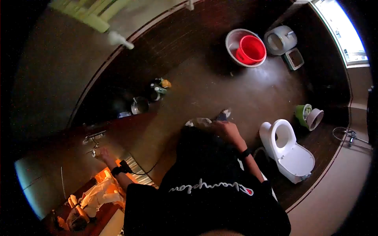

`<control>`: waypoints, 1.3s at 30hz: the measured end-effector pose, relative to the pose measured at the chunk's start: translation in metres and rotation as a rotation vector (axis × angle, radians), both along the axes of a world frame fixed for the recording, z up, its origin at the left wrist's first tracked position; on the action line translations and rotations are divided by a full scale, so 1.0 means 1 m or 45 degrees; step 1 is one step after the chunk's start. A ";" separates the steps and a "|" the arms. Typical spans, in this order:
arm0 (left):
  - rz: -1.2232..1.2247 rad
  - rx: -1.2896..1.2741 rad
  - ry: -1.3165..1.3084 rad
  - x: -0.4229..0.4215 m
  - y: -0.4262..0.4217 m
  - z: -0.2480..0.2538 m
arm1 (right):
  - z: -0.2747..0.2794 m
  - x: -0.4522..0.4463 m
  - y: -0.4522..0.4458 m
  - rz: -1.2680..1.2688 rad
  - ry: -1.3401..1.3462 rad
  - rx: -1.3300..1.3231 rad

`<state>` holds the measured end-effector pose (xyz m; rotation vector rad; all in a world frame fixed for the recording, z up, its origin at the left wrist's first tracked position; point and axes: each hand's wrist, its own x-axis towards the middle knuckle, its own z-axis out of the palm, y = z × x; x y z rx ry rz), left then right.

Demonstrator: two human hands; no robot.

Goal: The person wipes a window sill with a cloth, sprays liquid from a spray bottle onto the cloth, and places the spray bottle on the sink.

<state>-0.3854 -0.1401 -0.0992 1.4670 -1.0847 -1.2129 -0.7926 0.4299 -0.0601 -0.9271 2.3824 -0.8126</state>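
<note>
My left hand (103, 154) reaches out to a metal door bolt (95, 138) on a dark door (51, 151) at the left. Its fingers are closed around the lower metal part of the bolt, though the detail is dim. A dark band with a cable sits on that wrist. My right hand (227, 131) hangs low in front of my legs, with a dark band on its wrist. Its fingers point away from me and are partly hidden, so what they hold, if anything, does not show. Below it, my feet are partly visible on the floor.
A white toilet (298, 162) stands at right, near a green bucket (302, 114). Farther off are a red bucket (252, 49) inside a pale basin (233, 37), and a grey drum (279, 41). Bottles (159, 89) line the left wall. Through the doorway, a person (94, 200) appears in orange light.
</note>
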 end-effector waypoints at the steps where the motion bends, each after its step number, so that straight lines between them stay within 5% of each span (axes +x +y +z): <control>1: -0.023 0.041 -0.004 -0.020 0.020 -0.006 | 0.003 -0.016 0.010 -0.008 0.064 -0.033; 4: -0.387 0.269 -0.129 -0.108 0.116 -0.025 | 0.039 -0.046 0.049 -0.088 0.005 0.038; 6: -1.055 0.230 -0.588 -0.204 0.200 -0.013 | 0.061 -0.062 0.076 -0.219 -0.018 0.002; 8: -1.734 -0.297 -1.159 -0.314 0.288 0.018 | 0.079 -0.077 0.095 -0.343 -0.039 -0.044; 9: -2.047 -0.895 -1.576 -0.362 0.327 0.059 | 0.087 -0.084 0.104 -0.372 -0.025 -0.037; 13: -2.437 -0.931 -1.096 -0.479 0.437 0.091 | 0.112 -0.113 0.131 -0.506 -0.097 -0.082; 18: -2.635 -1.391 -0.428 -0.552 0.520 0.119 | 0.119 -0.140 0.158 -0.674 -0.228 -0.476; 22: -2.772 -1.586 -0.322 -0.592 0.554 0.099 | 0.115 -0.159 0.177 -0.697 -0.212 -0.611; 23: -2.837 -1.626 -0.447 -0.600 0.561 0.095 | 0.117 -0.165 0.179 -0.713 -0.208 -0.608; 25: -2.908 -1.668 -0.563 -0.620 0.576 0.103 | 0.124 -0.180 0.180 -0.823 0.492 -0.145; 28: -3.234 -1.387 -0.951 -0.654 0.600 0.102 | 0.142 -0.210 0.182 -0.640 0.514 -0.224; 30: -2.459 -2.157 0.247 -0.667 0.605 0.073 | 0.139 -0.231 0.174 -0.302 0.461 -0.371; 31: -2.720 -2.262 -0.396 -0.674 0.615 0.104 | 0.144 -0.240 0.169 -0.195 0.387 -0.390; 32: -3.349 -1.374 -1.084 -0.707 0.648 0.100 | 0.150 -0.250 0.168 -0.083 0.312 -0.411; 35: -3.372 -1.516 -0.909 -0.755 0.667 0.114 | 0.144 -0.278 0.179 -0.030 0.204 -0.365; 39: -3.357 -1.315 -0.854 -0.801 0.696 0.101 | 0.157 -0.323 0.225 -0.029 0.276 -0.242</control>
